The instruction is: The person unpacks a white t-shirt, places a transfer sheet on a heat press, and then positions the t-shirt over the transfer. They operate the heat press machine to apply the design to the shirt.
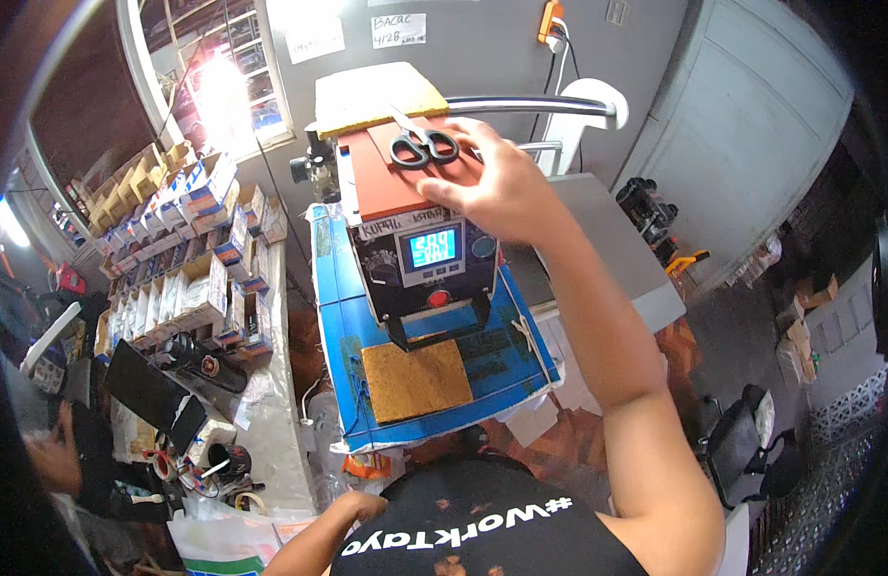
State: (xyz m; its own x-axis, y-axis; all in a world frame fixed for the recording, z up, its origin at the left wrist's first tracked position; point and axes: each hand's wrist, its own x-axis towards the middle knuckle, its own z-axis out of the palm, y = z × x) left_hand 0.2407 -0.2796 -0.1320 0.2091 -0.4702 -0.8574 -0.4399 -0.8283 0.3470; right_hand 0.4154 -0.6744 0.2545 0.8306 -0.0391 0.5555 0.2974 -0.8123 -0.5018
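A heat press with a lit blue digital display (pixel 434 248) and a red button stands on a blue-topped table (pixel 405 427). On its top lies a flat orange-red pad (pixel 386 187). Black-handled scissors (pixel 425 149) rest on this pad, blades pointing toward a yellow sponge-like block (pixel 377 96). My right hand (pixel 497 182) reaches over the pad's right side, thumb and fingers spread around the right scissor handle. No firm hold shows. My left hand (pixel 362 507) is low, beside my black shirt; its fingers are not clear. A brown square board (pixel 417 381) lies in front of the press.
At left, stacked cardboard boxes (pixel 165 298) with packets crowd a counter holding a laptop (pixel 141 384) and a black mug (pixel 234 461). Another person's arm (pixel 55 451) shows at far left. A grey surface (pixel 607 250) stands right of the press; a black chair (pixel 751 442) is farther right.
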